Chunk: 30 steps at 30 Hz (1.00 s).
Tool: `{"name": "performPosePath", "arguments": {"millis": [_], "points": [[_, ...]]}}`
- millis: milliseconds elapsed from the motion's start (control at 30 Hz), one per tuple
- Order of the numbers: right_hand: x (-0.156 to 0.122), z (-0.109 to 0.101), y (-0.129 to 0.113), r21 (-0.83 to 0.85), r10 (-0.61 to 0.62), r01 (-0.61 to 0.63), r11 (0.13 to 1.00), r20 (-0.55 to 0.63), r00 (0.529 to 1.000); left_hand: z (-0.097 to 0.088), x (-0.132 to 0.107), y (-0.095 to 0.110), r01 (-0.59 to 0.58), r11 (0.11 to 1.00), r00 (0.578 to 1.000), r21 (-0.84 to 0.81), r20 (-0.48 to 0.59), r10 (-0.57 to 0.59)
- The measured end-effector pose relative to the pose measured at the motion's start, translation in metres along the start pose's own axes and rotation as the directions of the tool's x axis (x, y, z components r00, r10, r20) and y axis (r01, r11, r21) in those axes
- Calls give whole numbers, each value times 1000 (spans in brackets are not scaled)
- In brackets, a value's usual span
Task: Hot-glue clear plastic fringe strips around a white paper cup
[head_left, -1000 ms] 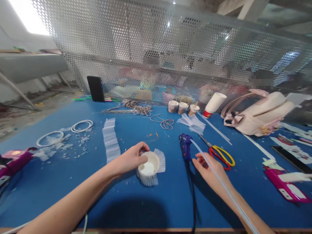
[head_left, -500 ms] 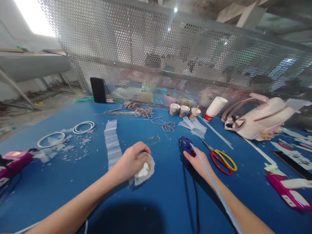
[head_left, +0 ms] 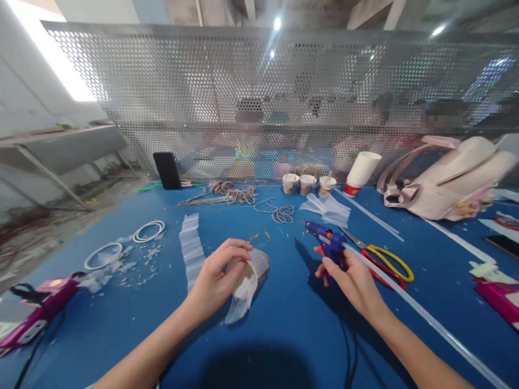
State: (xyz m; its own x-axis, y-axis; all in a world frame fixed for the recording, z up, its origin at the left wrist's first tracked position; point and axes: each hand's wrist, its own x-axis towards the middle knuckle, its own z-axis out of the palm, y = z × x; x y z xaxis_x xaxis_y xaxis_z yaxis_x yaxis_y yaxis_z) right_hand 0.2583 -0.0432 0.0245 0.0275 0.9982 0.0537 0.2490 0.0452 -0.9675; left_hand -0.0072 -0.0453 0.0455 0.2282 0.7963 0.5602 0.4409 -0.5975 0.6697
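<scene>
My left hand (head_left: 219, 275) is closed around a small white cup wrapped in clear pleated plastic (head_left: 249, 283), tilted on its side just above the blue table (head_left: 284, 335). My right hand (head_left: 351, 278) grips a blue glue gun (head_left: 326, 240), lifted off the table with its nozzle pointing left toward the cup. A long clear glue stick (head_left: 425, 319) runs back from the gun over my right forearm. The gun's black cord (head_left: 348, 351) trails toward me.
Red and yellow scissors (head_left: 385, 259) lie right of the gun. A pleated plastic strip (head_left: 190, 248), white rings (head_left: 148, 231), twine (head_left: 235, 192), small cups (head_left: 306, 183), a paper cup stack (head_left: 360, 173), a pink bag (head_left: 450, 181) and a phone (head_left: 167, 170) spread around. A perforated screen (head_left: 263, 97) backs the table.
My right hand reached the glue gun, gripped it and lifted it off the table. My left hand picked the cup up and tipped it onto its side.
</scene>
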Motion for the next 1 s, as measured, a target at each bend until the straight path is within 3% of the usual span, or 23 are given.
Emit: {"name": "performPosePath", "arguments": {"millis": [200, 333, 400, 467, 567, 700, 900, 1000], "points": [[-15, 2, 4, -18, 15, -14, 1000, 50, 999, -1, -3, 1, -132, 966, 990, 221, -20, 140], [-27, 2, -2, -172, -125, 132, 976, 52, 991, 1, -5, 7, -188, 884, 978, 427, 4, 206], [-33, 2, -9, -258, -277, 285, 923, 69, 958, 2, -6, 10, -187, 845, 979, 502, 22, 204], [-41, 3, -17, -283, -434, 448, 848, 117, 893, 3, -7, 11, -171, 814, 982, 555, 27, 187], [-52, 10, -21, -239, -557, 604, 760, 240, 795, 4, -9, 10, -130, 790, 987, 599, 2, 161], [-62, 22, -19, -181, -581, 662, 728, 351, 735, 6, -9, 9, -90, 782, 991, 617, -19, 129], [-65, 28, -26, -392, -349, 584, 711, 525, 777, 8, -12, 12, -136, 757, 985, 639, 9, 170], [-66, 32, -24, -458, -359, 618, 639, 533, 766, 8, -13, 14, -125, 735, 988, 667, 12, 157]]}}
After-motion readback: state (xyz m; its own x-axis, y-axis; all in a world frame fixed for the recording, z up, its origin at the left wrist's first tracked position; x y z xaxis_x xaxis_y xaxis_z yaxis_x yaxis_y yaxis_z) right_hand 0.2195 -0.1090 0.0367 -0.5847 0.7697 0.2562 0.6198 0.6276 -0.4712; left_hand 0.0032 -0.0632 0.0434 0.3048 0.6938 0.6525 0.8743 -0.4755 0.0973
